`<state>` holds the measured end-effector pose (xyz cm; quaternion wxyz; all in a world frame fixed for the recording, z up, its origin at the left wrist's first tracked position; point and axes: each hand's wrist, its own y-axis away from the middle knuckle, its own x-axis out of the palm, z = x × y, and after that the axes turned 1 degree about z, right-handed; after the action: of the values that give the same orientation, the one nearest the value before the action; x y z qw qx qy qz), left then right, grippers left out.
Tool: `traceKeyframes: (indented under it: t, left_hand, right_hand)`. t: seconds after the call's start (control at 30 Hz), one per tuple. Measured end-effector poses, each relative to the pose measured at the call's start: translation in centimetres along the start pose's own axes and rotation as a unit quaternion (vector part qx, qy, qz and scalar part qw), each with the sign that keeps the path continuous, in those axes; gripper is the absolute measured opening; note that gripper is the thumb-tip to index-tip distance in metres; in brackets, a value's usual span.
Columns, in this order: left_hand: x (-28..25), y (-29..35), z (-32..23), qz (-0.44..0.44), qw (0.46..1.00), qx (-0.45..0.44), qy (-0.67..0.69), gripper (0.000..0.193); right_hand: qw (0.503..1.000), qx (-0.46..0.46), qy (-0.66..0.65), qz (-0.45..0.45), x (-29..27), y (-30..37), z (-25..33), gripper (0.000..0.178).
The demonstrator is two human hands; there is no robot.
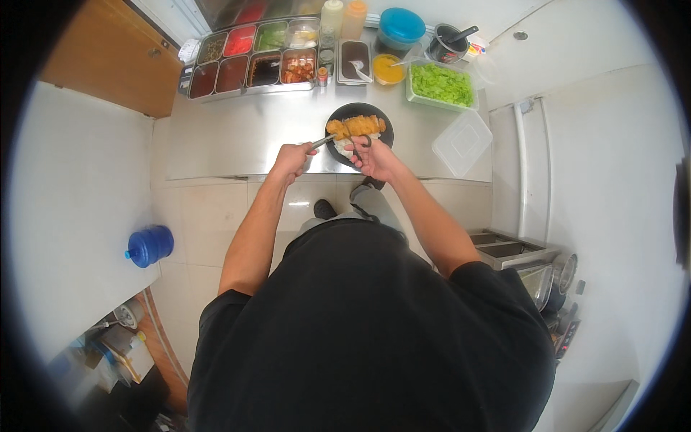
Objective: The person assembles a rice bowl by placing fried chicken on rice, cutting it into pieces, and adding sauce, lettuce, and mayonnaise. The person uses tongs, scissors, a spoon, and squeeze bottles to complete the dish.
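A black bowl (389,135) stands near the front edge of the steel counter. White rice (343,147) lies in it, with a long golden fried cutlet (368,125) across the top. My left hand (291,160) is closed around metal tongs (321,142), whose tips meet the cutlet's left end. Fingers of my right hand (377,161) are in the loops of dark-handled scissors (366,142). The blades reach up to the cutlet, left of its middle; how far they are spread is too small to tell.
Metal pans (232,74) of sauces and toppings line the counter's back left. Behind the bowl are a brown sauce pan (354,52) with a spoon and a yellow sauce tub (389,70). Shredded lettuce (440,84) and a clear lid (462,144) lie to the right.
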<state>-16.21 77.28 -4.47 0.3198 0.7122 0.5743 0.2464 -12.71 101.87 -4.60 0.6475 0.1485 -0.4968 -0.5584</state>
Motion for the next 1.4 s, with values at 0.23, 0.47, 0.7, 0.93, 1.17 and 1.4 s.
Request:
traceKeyframes:
  t: [0.23, 0.47, 0.7, 0.93, 1.17, 1.4]
  left_hand:
    - [0.9, 0.0, 0.5, 0.003, 1.0, 0.009, 0.008, 0.033]
    - [1.5, 0.8, 0.7, -0.058, 0.987, 0.081, -0.129, 0.043]
    - [1.6, 1.6, 0.9, -0.121, 0.952, 0.138, -0.243, 0.048]
    - [1.6, -0.3, 0.9, -0.088, 0.981, 0.123, -0.119, 0.04]
    - [0.7, -0.9, 0.5, -0.007, 1.0, -0.005, 0.027, 0.033]
    - [0.3, -1.2, 0.4, 0.014, 0.999, -0.023, 0.04, 0.035]
  right_hand:
    - [0.999, 0.008, 0.035, -0.002, -1.8, -1.9, 0.7, 0.026]
    - [0.999, -0.02, 0.046, -0.007, -0.5, -0.5, -0.1, 0.029]
    - [0.995, 0.027, 0.087, 0.035, -1.3, 2.7, -0.2, 0.038]
    - [0.998, -0.007, 0.052, 0.019, -0.4, 1.3, -0.9, 0.04]
    - [0.997, 0.0, 0.067, 0.039, -0.7, -1.2, -0.7, 0.045]
    - [0.994, -0.054, 0.096, -0.012, -0.6, -2.6, -0.8, 0.024]
